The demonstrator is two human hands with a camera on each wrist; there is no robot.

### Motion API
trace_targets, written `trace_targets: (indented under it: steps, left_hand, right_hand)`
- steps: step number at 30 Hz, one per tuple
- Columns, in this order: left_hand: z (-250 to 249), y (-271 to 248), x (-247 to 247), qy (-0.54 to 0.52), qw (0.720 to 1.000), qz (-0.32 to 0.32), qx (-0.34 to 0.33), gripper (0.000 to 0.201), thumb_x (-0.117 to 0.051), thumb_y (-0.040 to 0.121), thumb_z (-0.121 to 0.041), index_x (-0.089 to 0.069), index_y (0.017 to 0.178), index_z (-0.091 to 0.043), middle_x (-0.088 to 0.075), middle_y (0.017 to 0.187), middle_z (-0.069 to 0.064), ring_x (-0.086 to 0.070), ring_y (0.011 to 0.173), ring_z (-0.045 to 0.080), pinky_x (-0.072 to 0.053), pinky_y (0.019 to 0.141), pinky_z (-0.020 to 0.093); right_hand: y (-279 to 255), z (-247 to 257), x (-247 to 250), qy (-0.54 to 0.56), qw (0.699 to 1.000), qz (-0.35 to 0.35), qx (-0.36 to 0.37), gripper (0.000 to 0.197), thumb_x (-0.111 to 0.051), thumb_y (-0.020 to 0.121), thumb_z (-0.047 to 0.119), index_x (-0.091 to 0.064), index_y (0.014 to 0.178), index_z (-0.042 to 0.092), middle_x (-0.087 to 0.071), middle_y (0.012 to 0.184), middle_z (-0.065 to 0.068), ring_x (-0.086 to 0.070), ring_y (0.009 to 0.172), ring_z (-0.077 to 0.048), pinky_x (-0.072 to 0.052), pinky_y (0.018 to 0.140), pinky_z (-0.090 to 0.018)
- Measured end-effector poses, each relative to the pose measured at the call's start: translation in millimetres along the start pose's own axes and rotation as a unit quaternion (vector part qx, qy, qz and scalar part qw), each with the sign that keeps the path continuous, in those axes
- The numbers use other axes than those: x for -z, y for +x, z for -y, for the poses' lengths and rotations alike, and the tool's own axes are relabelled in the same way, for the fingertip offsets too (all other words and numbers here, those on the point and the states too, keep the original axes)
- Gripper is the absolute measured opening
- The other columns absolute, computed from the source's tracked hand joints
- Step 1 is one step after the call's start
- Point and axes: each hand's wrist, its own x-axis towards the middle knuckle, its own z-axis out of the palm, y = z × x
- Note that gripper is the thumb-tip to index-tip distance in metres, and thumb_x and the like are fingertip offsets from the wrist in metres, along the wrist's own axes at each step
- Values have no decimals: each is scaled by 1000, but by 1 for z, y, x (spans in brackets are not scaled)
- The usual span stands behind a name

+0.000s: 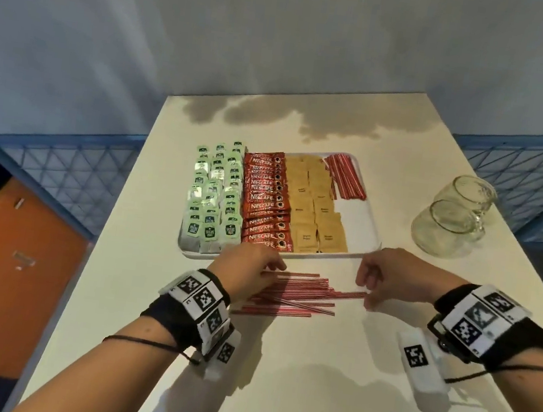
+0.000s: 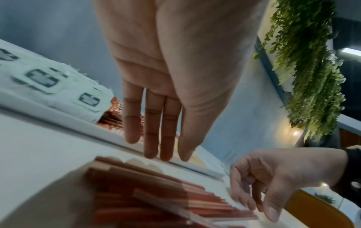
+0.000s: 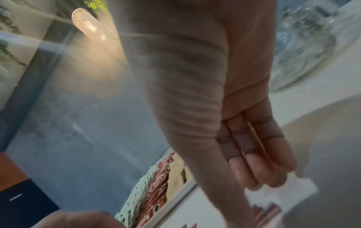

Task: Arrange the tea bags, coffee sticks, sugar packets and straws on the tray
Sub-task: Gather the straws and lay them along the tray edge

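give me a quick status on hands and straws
Left hand open, flat on loose straws. Right hand pinching their far ends. Tray corner free, nothing blocking.

Left hand [image 1: 248, 268] fingers straight and lowered, right hand [image 1: 388, 276] fingers seemingly loosely curled, both forearms extended forward
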Motion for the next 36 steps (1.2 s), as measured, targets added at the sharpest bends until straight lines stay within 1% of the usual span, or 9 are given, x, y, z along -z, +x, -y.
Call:
trace_targets:
  steps: [5, 9, 12, 14, 15, 19, 22, 27, 36]
  left_hand:
    - [2, -8, -15, 19, 999, 2, 32, 28, -57, 95, -32, -64, 121, -28, -63, 121, -5, -59, 109, 16, -51, 91, 36]
    - [-3, -14, -15, 2, 999, 21, 41, 50, -66, 85, -50, -56, 128, -27, -61, 122, -7, -58, 107, 14, -50, 91, 34]
    - [-7, -16, -18, 52, 996, 50, 50, 75, -76, 72, -57, -48, 134, -26, -52, 127, -8, -52, 114, 13, -47, 92, 32]
    - [-12, -15, -20, 104, 992, 50, 44, 73, -78, 71, -53, -50, 132, -25, -51, 123, -6, -52, 113, 16, -49, 90, 34]
    - [-15, -14, -21, 123, 991, 48, 38, 67, -78, 73, -50, -52, 129, -23, -52, 121, -5, -53, 111, 17, -50, 88, 35]
    - [-23, -9, -21, 152, 987, 38, 30, 43, -74, 80, -31, -61, 119, -17, -59, 113, 2, -61, 102, 23, -48, 78, 34]
    - [-29, -5, -20, 183, 981, 55, 33, 41, -72, 82, -28, -62, 119, -12, -62, 112, 7, -63, 100, 27, -48, 79, 34]
    - [-37, 2, -17, 207, 974, 86, 31, 37, -71, 84, -28, -62, 114, -8, -64, 110, 10, -64, 100, 28, -43, 73, 32]
    - [-41, 7, -23, 181, 976, 112, 46, 40, -74, 82, -29, -62, 114, -7, -64, 110, 13, -63, 100, 30, -50, 80, 36]
  right_hand:
    - [4, 17, -25, 84, 996, -24, 22, 20, -73, 74, -3, -70, 81, 16, -74, 74, -3, -73, 76, -23, -59, 72, -30]
    - [12, 35, -33, 63, 990, -113, 65, 17, -70, 79, 10, -65, 89, 23, -67, 84, 5, -66, 79, -16, -50, 66, -20]
    - [14, 52, -39, -5, 989, -110, 100, 57, -84, 68, 41, -57, 117, 28, -54, 114, 10, -51, 105, -10, -47, 87, -26]
    - [15, 62, -48, -105, 986, -61, 118, 89, -85, 59, 54, -48, 135, 27, -46, 127, 9, -39, 119, -11, -41, 102, -34]
    - [17, 65, -51, -143, 980, -56, 127, 92, -86, 58, 55, -48, 136, 26, -45, 127, 8, -39, 120, -12, -41, 103, -35]
    - [21, 67, -53, -124, 979, -86, 138, 53, -87, 65, 38, -62, 110, 23, -56, 109, 8, -52, 102, -13, -48, 87, -30]
    - [22, 69, -52, -106, 982, -89, 130, 30, -86, 69, 30, -69, 93, 22, -64, 95, 8, -57, 86, -12, -49, 76, -26]
    - [23, 75, -49, -109, 986, -65, 111, 25, -85, 71, 26, -72, 90, 19, -70, 88, 3, -60, 81, -14, -48, 72, -27]
    - [23, 79, -53, -119, 986, -44, 106, 13, -78, 76, 22, -73, 87, 16, -71, 83, -2, -57, 71, -15, -38, 58, -25]
